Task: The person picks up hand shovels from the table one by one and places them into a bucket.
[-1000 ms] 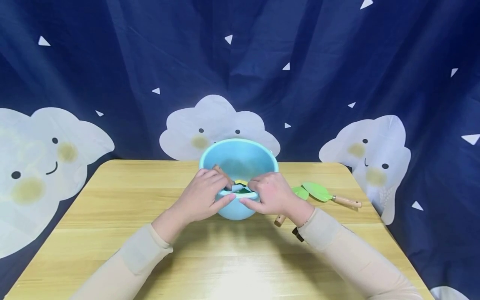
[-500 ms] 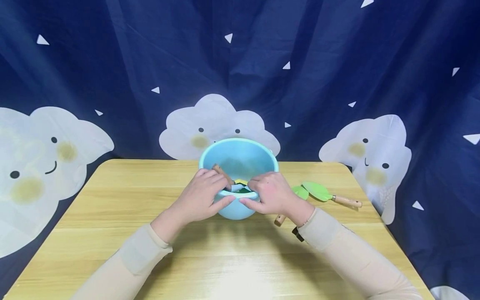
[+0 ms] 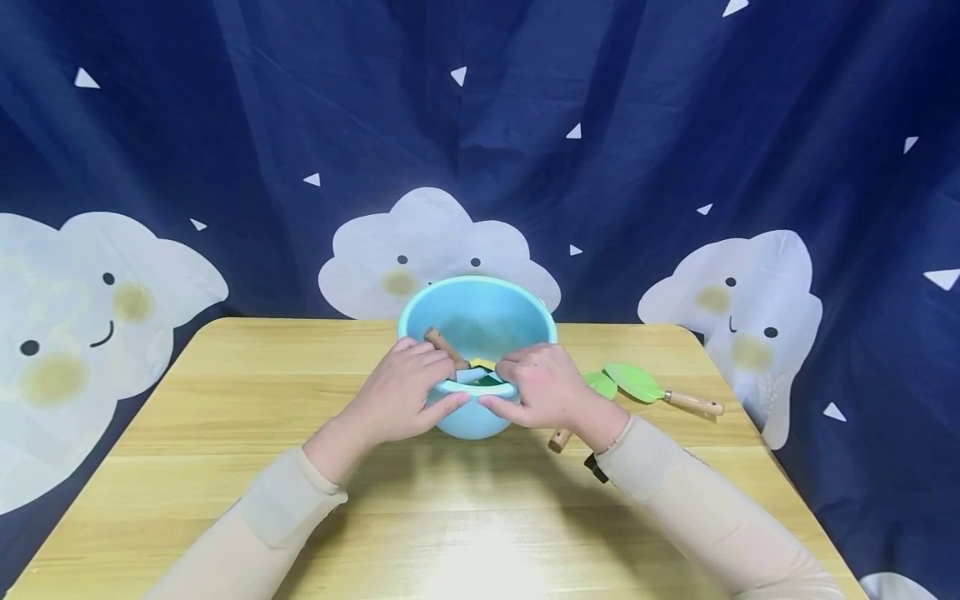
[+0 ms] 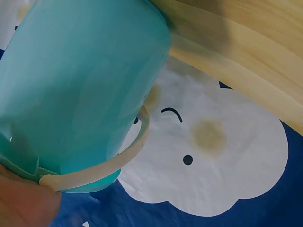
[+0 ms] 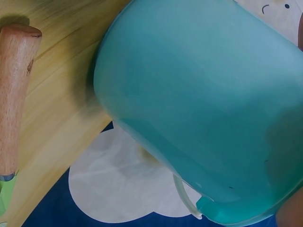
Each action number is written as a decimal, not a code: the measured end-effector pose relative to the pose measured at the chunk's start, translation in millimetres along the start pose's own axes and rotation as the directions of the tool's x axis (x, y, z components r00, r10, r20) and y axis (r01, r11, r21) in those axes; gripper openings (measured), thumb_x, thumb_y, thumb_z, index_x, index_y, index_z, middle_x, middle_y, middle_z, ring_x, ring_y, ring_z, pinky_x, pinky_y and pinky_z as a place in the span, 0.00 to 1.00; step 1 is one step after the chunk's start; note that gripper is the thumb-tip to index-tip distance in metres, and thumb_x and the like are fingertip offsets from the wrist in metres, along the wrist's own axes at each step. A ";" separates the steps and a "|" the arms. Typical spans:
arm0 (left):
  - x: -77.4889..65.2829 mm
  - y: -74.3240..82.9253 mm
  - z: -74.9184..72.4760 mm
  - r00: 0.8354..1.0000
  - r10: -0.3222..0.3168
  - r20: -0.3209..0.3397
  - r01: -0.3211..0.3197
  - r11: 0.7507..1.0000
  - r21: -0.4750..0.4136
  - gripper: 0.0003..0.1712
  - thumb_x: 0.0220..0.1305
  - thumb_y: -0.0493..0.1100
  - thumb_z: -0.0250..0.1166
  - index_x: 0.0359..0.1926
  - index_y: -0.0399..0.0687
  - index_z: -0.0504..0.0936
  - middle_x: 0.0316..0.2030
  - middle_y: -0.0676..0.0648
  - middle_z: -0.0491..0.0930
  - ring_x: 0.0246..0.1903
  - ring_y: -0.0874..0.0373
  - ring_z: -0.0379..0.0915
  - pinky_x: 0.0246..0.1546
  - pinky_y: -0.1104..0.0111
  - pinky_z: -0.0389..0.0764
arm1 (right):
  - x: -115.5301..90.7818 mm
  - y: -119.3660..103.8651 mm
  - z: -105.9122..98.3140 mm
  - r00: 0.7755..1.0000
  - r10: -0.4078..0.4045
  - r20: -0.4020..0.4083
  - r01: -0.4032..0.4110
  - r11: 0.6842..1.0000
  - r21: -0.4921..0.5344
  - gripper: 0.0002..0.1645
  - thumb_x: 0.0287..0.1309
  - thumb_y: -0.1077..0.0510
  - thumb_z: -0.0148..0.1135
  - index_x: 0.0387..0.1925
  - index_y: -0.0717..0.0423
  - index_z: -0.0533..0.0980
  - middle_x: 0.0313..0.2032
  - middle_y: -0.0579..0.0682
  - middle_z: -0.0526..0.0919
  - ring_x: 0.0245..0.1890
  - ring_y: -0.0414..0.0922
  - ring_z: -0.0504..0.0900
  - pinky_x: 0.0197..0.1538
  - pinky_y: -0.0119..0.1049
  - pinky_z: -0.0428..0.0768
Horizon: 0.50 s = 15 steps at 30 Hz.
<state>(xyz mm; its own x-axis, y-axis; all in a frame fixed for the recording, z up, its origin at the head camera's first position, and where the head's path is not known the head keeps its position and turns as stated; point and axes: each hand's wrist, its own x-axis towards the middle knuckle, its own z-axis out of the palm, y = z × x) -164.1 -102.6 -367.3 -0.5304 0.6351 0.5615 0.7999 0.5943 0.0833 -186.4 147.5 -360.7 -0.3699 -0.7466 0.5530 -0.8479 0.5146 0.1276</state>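
Both hands hold a light blue bucket [image 3: 472, 421] by its near rim at the middle of the table. My left hand [image 3: 408, 387] grips the left part of that rim, fingers over the inside and thumb outside. On the right part, my right hand [image 3: 543, 387] grips it in the same way. Inside the bucket, a wooden handle [image 3: 444, 343] leans up beside the left fingers. A light blue piece, a yellow piece and a dark green piece show between the hands; the rest of them is hidden. The left wrist view shows the bucket's cream carrying handle [image 4: 99, 172] hanging outside.
Two green trowels lie right of the bucket. One trowel's green blade [image 3: 632, 383] and wooden grip [image 3: 693, 404] show fully; the other trowel [image 3: 600, 385] is partly behind the right hand. Beneath is a wooden table [image 3: 247, 400], with a dark blue cloud-printed curtain [image 3: 480, 108] behind.
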 end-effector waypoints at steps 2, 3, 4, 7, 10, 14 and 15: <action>0.6 0.5 -0.3 1.000 -0.003 0.001 0.003 1.000 -0.006 0.29 0.73 0.69 0.44 0.35 0.53 0.77 0.34 0.57 0.80 0.39 0.59 0.74 0.44 0.61 0.68 | 0.2 -0.2 -0.7 1.000 0.001 0.000 -0.001 1.000 0.003 0.38 0.69 0.26 0.30 0.14 0.46 0.61 0.14 0.37 0.59 0.14 0.35 0.56 0.19 0.31 0.57; 0.7 0.6 -0.3 1.000 -0.004 0.000 0.004 1.000 -0.010 0.30 0.73 0.69 0.44 0.35 0.53 0.78 0.35 0.57 0.81 0.40 0.59 0.75 0.44 0.61 0.68 | 0.3 -0.5 -1.2 1.000 0.001 0.002 -0.001 1.000 0.005 0.38 0.69 0.26 0.29 0.14 0.46 0.61 0.15 0.37 0.59 0.14 0.35 0.56 0.19 0.31 0.57; 0.8 0.6 -0.1 1.000 -0.006 -0.002 0.006 1.000 -0.014 0.30 0.73 0.70 0.43 0.36 0.53 0.78 0.36 0.57 0.81 0.40 0.59 0.75 0.44 0.61 0.68 | 0.6 -0.7 -1.7 1.000 0.001 0.004 -0.001 1.000 0.006 0.38 0.69 0.26 0.29 0.15 0.46 0.62 0.15 0.38 0.59 0.14 0.35 0.56 0.19 0.31 0.57; 0.8 1.0 0.0 1.000 -0.005 -0.010 0.005 1.000 -0.018 0.31 0.73 0.70 0.43 0.35 0.53 0.78 0.36 0.56 0.82 0.40 0.58 0.75 0.43 0.60 0.68 | 0.6 -0.6 -2.0 1.000 0.004 0.021 -0.004 1.000 0.011 0.39 0.69 0.25 0.29 0.15 0.46 0.62 0.15 0.38 0.60 0.14 0.35 0.58 0.19 0.32 0.58; 0.8 1.4 0.1 1.000 0.001 -0.020 -0.001 1.000 -0.015 0.29 0.73 0.69 0.45 0.34 0.52 0.78 0.35 0.56 0.82 0.39 0.58 0.75 0.42 0.61 0.68 | 0.8 -0.8 -2.9 0.999 0.009 0.046 -0.010 1.000 0.018 0.39 0.69 0.25 0.29 0.15 0.46 0.63 0.15 0.38 0.61 0.14 0.36 0.59 0.19 0.32 0.60; 1.9 1.5 -0.4 1.000 0.006 -0.024 -0.006 1.000 -0.009 0.25 0.71 0.66 0.52 0.35 0.51 0.79 0.35 0.56 0.82 0.39 0.58 0.76 0.42 0.61 0.67 | 1.9 -1.3 -6.7 0.996 0.023 0.087 -0.026 0.999 0.033 0.40 0.68 0.24 0.28 0.16 0.46 0.64 0.16 0.38 0.62 0.15 0.36 0.61 0.21 0.33 0.61; 2.2 1.7 -0.7 1.000 0.006 -0.025 -0.007 1.000 -0.009 0.24 0.70 0.65 0.54 0.36 0.51 0.80 0.35 0.56 0.82 0.39 0.58 0.76 0.42 0.60 0.68 | 2.3 -1.4 -7.8 0.995 0.027 0.099 -0.031 0.999 0.040 0.39 0.68 0.24 0.28 0.17 0.46 0.64 0.16 0.38 0.63 0.15 0.36 0.61 0.21 0.33 0.62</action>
<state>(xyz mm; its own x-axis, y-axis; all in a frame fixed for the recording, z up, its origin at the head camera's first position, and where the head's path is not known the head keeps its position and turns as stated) -163.7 -100.5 -365.3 -0.5182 0.6265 0.5822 0.8060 0.5855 0.0872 -183.2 148.3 -353.2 -0.4286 -0.7705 0.4719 -0.8505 0.5203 0.0769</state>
